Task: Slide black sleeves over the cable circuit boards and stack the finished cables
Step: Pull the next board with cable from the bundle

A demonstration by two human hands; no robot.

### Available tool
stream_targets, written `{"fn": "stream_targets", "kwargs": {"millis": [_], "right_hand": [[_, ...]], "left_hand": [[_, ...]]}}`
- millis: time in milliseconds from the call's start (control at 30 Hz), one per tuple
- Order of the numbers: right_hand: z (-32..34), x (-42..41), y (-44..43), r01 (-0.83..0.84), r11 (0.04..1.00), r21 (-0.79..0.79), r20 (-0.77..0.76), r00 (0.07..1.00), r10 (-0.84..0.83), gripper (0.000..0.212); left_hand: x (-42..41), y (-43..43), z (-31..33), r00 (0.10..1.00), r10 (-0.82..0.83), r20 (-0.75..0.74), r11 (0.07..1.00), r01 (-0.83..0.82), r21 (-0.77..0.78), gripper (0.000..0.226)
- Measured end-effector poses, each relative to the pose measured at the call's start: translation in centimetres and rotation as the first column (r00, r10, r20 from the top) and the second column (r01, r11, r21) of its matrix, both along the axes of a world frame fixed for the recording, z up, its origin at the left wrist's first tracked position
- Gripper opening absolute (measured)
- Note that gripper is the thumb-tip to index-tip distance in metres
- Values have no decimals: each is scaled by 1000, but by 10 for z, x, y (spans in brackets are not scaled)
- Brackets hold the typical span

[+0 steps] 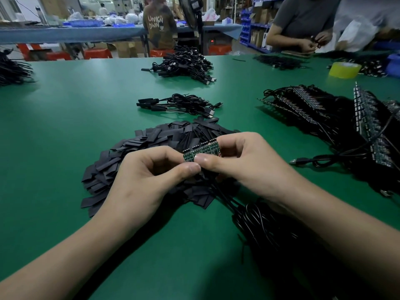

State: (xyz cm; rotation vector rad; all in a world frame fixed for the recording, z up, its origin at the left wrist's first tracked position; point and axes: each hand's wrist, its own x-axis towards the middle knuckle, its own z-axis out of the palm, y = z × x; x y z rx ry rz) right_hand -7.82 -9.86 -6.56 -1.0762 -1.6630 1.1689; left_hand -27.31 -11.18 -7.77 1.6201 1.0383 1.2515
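Your green table (65,126) spreads wide; to your right lies a big heap of unsleeved cables (324,118); just in front of you sits the pile of black sleeves (151,139); beyond it, apart, the small stack of finished cables (181,105); above the sleeves, your left hand (142,176) and right hand (249,163) curl, thumbs and forefingers pinching a row of circuit boards (201,149), whose leads trail down toward you.
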Motion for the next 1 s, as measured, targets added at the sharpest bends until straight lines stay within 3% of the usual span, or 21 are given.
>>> {"fn": "stream_targets", "kwargs": {"millis": [200, 433, 633, 1000], "right_hand": [[-2, -1, 2, -9, 999, 31, -41, 999, 11, 17], [-4, -3, 5, -116, 989, -87, -227, 969, 94, 21], [-3, -1, 7, -181, 977, -110, -253, 956, 148, 12], [1, -1, 3, -255, 947, -198, -334, 925, 179, 14]], "left_hand": [[1, -1, 2, 995, 18, 95, 999, -14, -39, 17], [-1, 0, 4, 987, -53, 155, 993, 68, -98, 16], [1, -1, 7, 980, -85, 178, 986, 108, -129, 9], [0, -2, 6, 963, -170, 209, 968, 204, -150, 14]]}}
